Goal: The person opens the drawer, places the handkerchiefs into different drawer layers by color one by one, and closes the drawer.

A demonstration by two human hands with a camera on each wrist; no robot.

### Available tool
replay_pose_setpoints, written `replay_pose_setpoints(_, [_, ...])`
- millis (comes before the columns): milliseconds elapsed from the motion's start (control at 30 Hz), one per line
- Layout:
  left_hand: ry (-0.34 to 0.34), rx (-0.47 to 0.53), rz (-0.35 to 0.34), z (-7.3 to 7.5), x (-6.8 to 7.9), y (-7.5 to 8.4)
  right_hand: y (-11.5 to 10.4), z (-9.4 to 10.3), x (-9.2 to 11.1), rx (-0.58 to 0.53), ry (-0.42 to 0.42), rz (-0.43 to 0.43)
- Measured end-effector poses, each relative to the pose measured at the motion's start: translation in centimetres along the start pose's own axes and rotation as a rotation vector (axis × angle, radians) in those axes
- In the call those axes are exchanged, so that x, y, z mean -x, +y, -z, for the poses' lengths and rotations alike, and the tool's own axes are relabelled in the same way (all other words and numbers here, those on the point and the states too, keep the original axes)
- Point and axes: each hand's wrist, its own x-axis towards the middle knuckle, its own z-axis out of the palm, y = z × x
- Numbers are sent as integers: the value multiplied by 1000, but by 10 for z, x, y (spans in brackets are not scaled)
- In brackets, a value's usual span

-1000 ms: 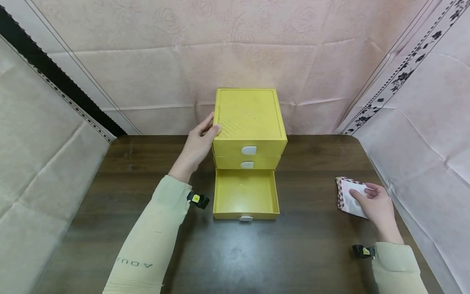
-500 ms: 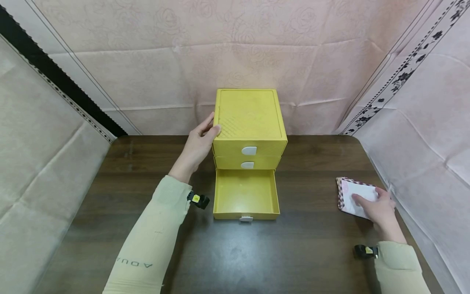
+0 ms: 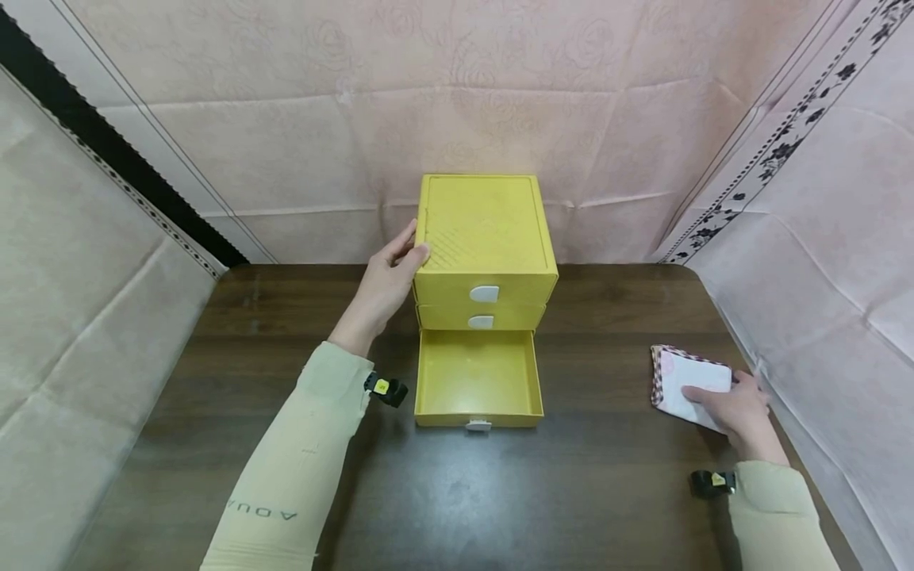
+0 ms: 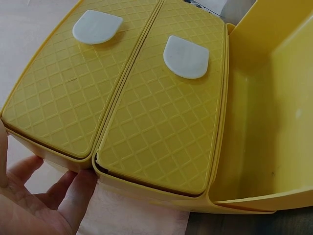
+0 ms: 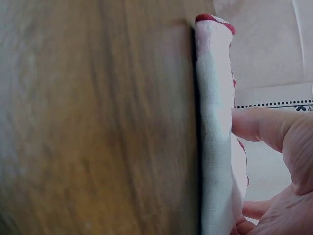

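Note:
A yellow drawer cabinet (image 3: 485, 222) stands at the back middle of the table. Its bottom drawer (image 3: 478, 373) is pulled out, with nothing in it; the two upper drawers, with white tabs, are closed. My left hand (image 3: 382, 285) holds the cabinet's left side, thumb on the top edge; in the left wrist view its fingers (image 4: 58, 188) bend against the side wall. At the table's right, a folded cloth (image 3: 689, 388) lies flat, white with a checkered edge. My right hand (image 3: 739, 408) grips its right edge, thumb on top; the other fingertips are partly hidden.
Dark wooden table (image 3: 571, 492) surface lies around the cabinet and between the hands. A pale patterned cloth curtain (image 3: 457, 95) hangs right behind the cabinet. Another pale cloth (image 3: 842, 317) runs along the table's right edge, close to my right hand.
My right hand has slid to the cloth's right edge, its fingers drawn back from the top. The cloth has shifted and turned slightly. The left hand and cabinet have stayed put.

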Motion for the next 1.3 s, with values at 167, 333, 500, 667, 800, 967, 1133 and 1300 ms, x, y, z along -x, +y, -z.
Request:
replay_pose_setpoints(167, [-3,0,-7,0,0,0,1,-2,-1,-9,-9,-29])
replay_pose_setpoints(333, [-3,-12,10,1,-1,2,4,-3,-3,-50,-20,0])
replay_pose_setpoints(500, [-1,-22,17,1,-2,2,5,-4,-5,-68,-14,15])
replay_pose_setpoints(667, [1,-24,19,0,-1,3,5,-1,-3,-47,-23,2])
replay_pose_setpoints(800, [2,-20,18,0,-1,2,6,4,4,-47,-68,6])
replay_pose_setpoints(967, [7,-16,17,0,-1,1,5,8,7,-83,-86,8])
replay_pose_setpoints(1133, [5,-16,11,0,-1,-1,1,7,10,-81,-75,35])
replay_pose_setpoints(1300, [7,-20,12,0,-1,-2,-9,3,21,-84,-35,168])
